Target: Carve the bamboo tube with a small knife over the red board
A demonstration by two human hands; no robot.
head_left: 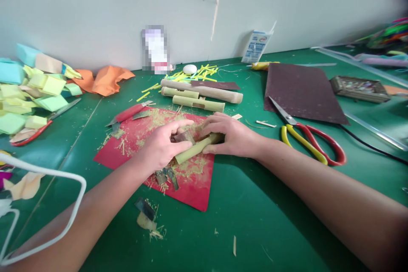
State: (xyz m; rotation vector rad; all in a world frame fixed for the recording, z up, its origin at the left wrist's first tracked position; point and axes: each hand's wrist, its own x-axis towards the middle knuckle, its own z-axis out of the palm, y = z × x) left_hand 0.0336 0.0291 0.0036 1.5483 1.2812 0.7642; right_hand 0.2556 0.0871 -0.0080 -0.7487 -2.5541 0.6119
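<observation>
A short pale-green bamboo stick [191,151] lies across a red mat [194,187] strewn with shavings. My right hand [228,136] is closed over the stick's far end, pressing it down. My left hand [162,146] is closed on a small dark folded piece, apparently sandpaper [183,137], held against the stick's middle. Dark peeled strips lie on the mat just below my left wrist.
Three more bamboo pieces [199,103] lie behind the mat. A red utility knife [129,114] lies at the mat's left, scissors [306,138] and a brown sandpaper sheet [301,93] at the right. Coloured paper blocks [32,93] pile up far left; a white cable [47,204] crosses near left.
</observation>
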